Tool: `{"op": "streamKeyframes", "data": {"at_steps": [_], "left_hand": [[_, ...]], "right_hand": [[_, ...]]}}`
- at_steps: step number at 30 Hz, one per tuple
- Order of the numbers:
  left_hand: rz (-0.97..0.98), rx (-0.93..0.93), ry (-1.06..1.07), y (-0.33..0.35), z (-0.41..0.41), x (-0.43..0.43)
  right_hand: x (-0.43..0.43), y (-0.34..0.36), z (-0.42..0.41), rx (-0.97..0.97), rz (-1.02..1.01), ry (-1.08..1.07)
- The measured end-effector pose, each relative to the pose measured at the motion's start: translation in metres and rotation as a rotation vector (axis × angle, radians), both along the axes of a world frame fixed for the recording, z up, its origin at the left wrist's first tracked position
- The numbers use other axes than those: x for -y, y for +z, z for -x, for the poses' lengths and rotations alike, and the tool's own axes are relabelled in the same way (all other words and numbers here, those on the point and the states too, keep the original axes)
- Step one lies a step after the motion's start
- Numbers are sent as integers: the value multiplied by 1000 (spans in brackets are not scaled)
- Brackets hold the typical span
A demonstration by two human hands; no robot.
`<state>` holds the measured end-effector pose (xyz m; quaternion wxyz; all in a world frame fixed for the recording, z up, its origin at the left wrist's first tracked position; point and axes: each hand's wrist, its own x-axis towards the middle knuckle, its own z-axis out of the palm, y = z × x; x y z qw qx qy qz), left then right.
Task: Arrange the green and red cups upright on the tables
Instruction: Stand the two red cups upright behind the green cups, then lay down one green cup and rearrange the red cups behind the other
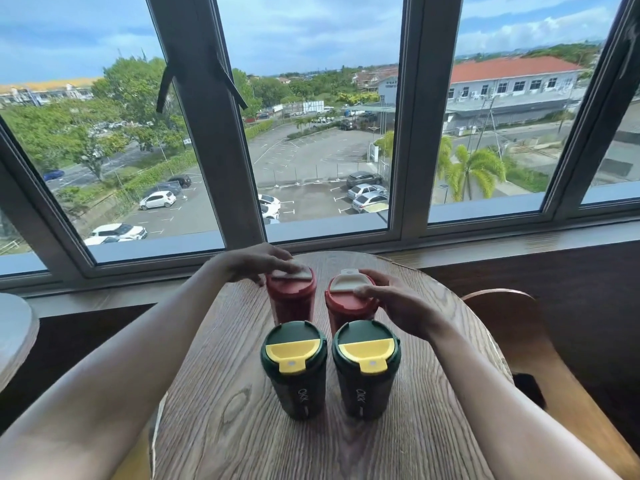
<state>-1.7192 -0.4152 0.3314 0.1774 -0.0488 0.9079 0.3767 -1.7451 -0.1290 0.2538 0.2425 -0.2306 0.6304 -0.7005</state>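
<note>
Two green cups with yellow lid flaps stand upright side by side on the round wooden table (221,358): the left green cup (294,370) and the right green cup (366,368). Behind them stand two red cups with cream lid flaps, also upright. My left hand (258,263) rests on the lid of the left red cup (291,299), fingers curled over its top. My right hand (398,306) grips the lid rim of the right red cup (346,303) from the right side.
A wooden chair back (512,327) stands close at the table's right. The edge of a second, pale round table (14,334) shows at far left. A window sill (502,244) and large windows run just behind the table.
</note>
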Motion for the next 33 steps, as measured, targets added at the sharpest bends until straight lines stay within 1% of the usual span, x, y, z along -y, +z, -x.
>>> {"op": "streamKeyframes", "data": {"at_steps": [3, 6, 8, 13, 19, 24, 29, 33], "left_hand": [[-147, -119, 90, -13, -13, 1], [-393, -190, 220, -26, -27, -2], [-457, -227, 239, -30, -34, -4], [-504, -285, 227, -31, -49, -11], [-530, -284, 220, -34, -56, -15], [-541, -262, 197, -35, -58, -16], [-471, -297, 179, -35, -59, -28], [-378, -307, 180, -35, -64, -31]], "right_hand": [[1, -3, 2, 10, 14, -8], [2, -4, 0, 9, 19, -5], [2, -4, -2, 11, 26, -7], [2, -5, -5, 2, 15, -22], [4, 2, -9, -54, -40, -88], [4, 7, -10, -116, -103, -80], [1, 8, -10, -143, -187, -65], [0, 20, -20, -222, -280, -47]]}}
